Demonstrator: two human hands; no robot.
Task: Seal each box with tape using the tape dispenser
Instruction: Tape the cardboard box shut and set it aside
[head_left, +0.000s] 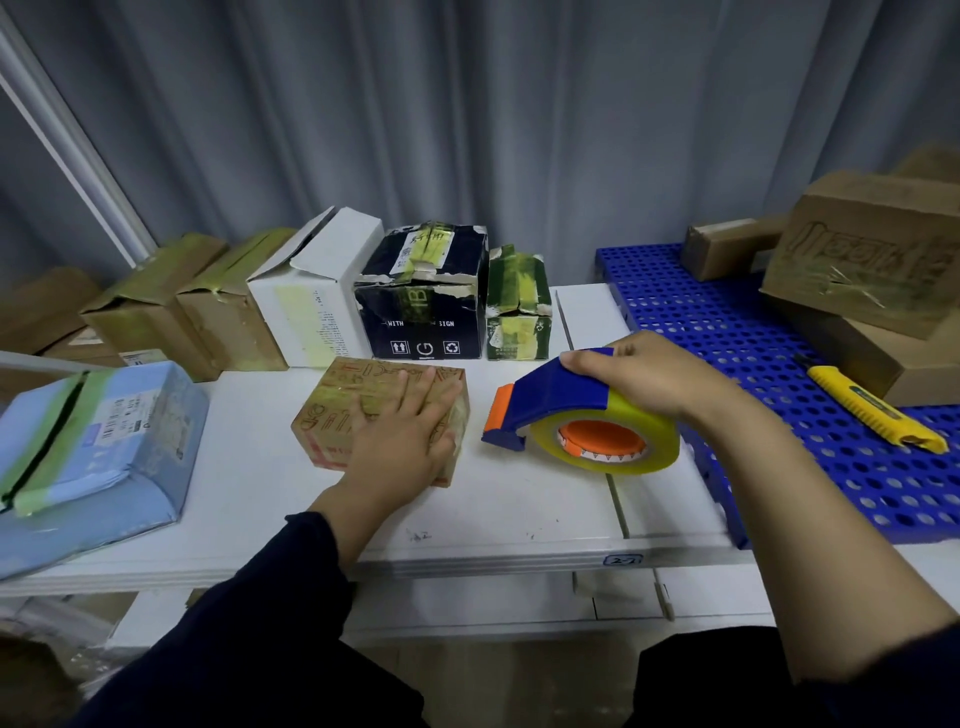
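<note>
**Hand flat on the small box, dispenser gripped beside it**

A crowded white table (519, 499) in front of the grey curtain (467, 130). Along the back runs a row of cartons: two taped brown boxes (156, 306), a white box (311, 301) with its flap up, a torn black box (423, 301) and a narrow green box (517, 306). At the near left lies a big blue parcel (104, 452) with a green tape stripe. Off to the right, a blue perforated mat (727, 322) carries a yellow utility knife (872, 410) and stacked brown cartons (862, 260).

In the middle, just ahead of the black box, sits the small printed brown box (358, 400). The left hand (405, 431) lies flat on its top, fingers straight and spread, pressing down. Just beside it, apart from the box, the blue-and-orange tape dispenser (561, 400) rests on the table with its yellowish tape roll (660, 441) loaded. The right hand (654, 374) is wrapped over the dispenser's back, fingers curled round the blue cover, grasping it firmly. Its orange nose points at the box, with bare table between them.
</note>
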